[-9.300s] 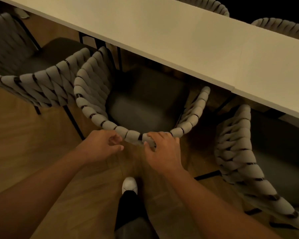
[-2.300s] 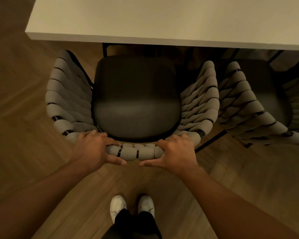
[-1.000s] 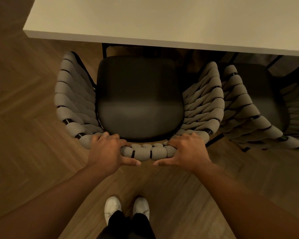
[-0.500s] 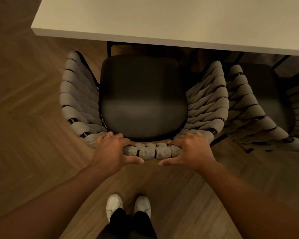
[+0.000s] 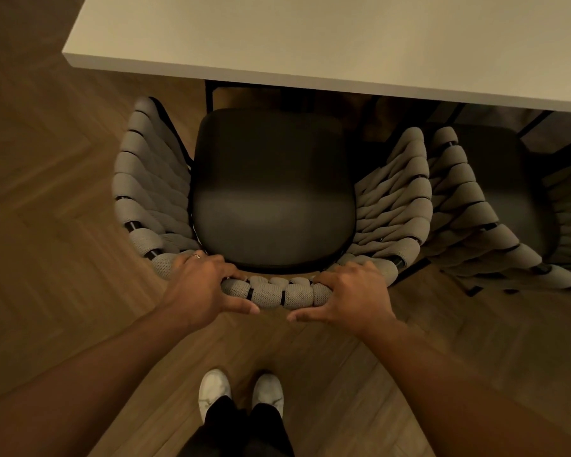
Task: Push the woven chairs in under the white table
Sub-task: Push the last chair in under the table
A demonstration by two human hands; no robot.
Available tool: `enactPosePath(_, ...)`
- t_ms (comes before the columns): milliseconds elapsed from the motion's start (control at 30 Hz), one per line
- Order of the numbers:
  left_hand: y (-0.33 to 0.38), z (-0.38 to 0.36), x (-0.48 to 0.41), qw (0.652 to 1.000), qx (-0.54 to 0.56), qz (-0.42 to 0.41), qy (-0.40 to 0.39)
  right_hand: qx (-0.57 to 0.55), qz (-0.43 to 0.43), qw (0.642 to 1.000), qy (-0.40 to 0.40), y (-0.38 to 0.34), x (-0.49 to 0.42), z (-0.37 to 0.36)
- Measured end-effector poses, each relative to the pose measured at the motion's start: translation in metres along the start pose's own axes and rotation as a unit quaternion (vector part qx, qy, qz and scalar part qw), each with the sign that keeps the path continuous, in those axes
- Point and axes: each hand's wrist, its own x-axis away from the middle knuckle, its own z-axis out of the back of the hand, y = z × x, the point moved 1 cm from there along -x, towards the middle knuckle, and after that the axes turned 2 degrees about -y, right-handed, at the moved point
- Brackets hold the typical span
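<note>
A woven chair [image 5: 271, 293] with a dark seat cushion stands in front of me, its seat front just below the white table's [image 5: 310, 37] near edge. My left hand [image 5: 205, 285] grips the left part of the backrest's top rail, fingers over the rail and thumb behind it. My right hand [image 5: 350, 295] grips the rail's right part the same way. A second woven chair [image 5: 468, 209] stands close on the right, partly under the table, its armrest nearly touching the first chair's.
The table's left corner [image 5: 67, 56] lies ahead to the left, with black legs [image 5: 208, 97] under it. Wooden herringbone floor [image 5: 47, 225] spreads to the left and behind. My white shoes [image 5: 241, 390] stand just behind the chair.
Since the earliest frame I have gone from the middle chair to this end chair. Over the last second both hands stay on its rail and the view has shifted slightly; the chair barely moves.
</note>
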Motion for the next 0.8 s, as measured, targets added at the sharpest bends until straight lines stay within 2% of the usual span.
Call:
enactPosePath(467,0.001,-0.006,-0.002,0.999,0.010,0.006,0.042,0.010,0.033,0.999,-0.028,0.008,-0.017,0.005)
enactPosePath(800,-0.016,0.001,-0.004,1.000,-0.002,0.001,0.011,0.002,0.012,1.000,-0.010,-0.008,-0.012,0.004)
